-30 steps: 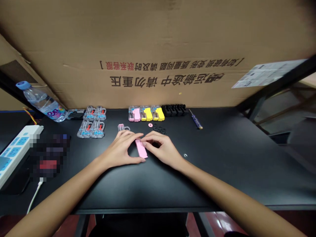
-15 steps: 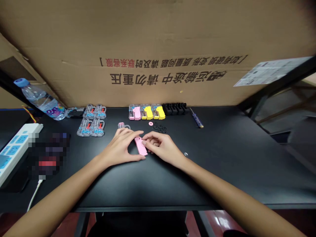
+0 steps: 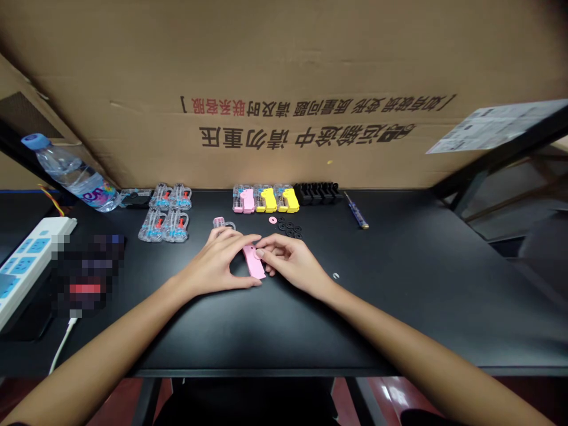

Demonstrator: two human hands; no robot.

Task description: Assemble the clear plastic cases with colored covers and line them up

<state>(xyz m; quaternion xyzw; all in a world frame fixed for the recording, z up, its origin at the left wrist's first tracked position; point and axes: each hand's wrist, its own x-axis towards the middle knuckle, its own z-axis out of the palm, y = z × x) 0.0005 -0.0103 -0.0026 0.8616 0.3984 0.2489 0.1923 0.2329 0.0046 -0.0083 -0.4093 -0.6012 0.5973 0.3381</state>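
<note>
A pink plastic piece (image 3: 254,264), handle-shaped with a small dark hole near its top, lies on the black table between my hands. My left hand (image 3: 217,260) curves around it from the left, forefinger at its far end and thumb at its near end. From the right, the thumb and forefinger of my right hand (image 3: 288,260) pinch at a rounded pink part on its upper right; the other fingers are curled. Just beyond my left knuckles sits a clear part with a pink block (image 3: 219,222), partly covered by that hand.
At the back stand one pink-and-clear unit (image 3: 244,200), yellow-and-clear units (image 3: 267,200) and a row of black parts (image 3: 317,193). Black rings (image 3: 290,226), a pink ring (image 3: 273,220), a screwdriver (image 3: 356,212), clear cases (image 3: 164,213), a bottle (image 3: 82,177) and a power strip (image 3: 33,254) lie around.
The view has shifted slightly. My hands keep almost the same pose on the pink plastic piece; no object has visibly been moved.
</note>
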